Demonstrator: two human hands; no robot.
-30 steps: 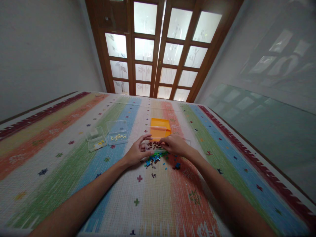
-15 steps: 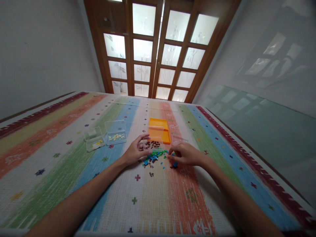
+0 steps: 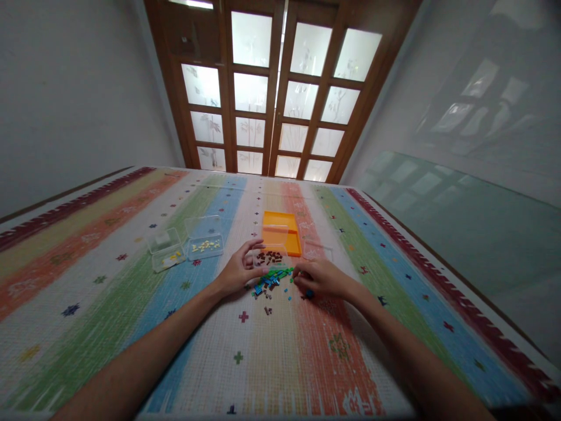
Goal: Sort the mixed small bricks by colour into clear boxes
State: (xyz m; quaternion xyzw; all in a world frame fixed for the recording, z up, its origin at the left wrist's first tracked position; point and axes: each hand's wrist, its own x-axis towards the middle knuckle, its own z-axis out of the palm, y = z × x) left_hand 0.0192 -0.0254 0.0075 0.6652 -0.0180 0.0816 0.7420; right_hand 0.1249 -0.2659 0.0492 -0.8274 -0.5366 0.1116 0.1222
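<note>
A small clear plastic box [image 3: 283, 264] with several brown toy bricks [image 3: 269, 257] inside stands mid-table, its lid raised. My left hand [image 3: 238, 270] grips the box's left side, thumb at the near edge and fingers behind. A loose pile of blue and green toy bricks [image 3: 270, 282] lies just in front of the box. Over the pile's right end is my right hand [image 3: 319, 277], thumb and fingers pinched together; whatever they hold is hidden. A dark blue piece [image 3: 309, 294] sits beneath that hand. Some small brown bricks [image 3: 267, 311] lie nearer to me.
Behind the box lies an orange tray [image 3: 297, 234] with compartments. Two open clear boxes, one with yellow pieces [image 3: 174, 257] and one with pale yellow pieces [image 3: 205, 245], stand at the left. Another clear container [image 3: 323, 249] lies behind my right hand. A striped cloth [image 3: 210, 362] covers the table.
My right hand has moved slightly left, closer to the green bricks, and its fingers are lower at the pile. My left hand stays on the box. The view has shifted slightly.
</note>
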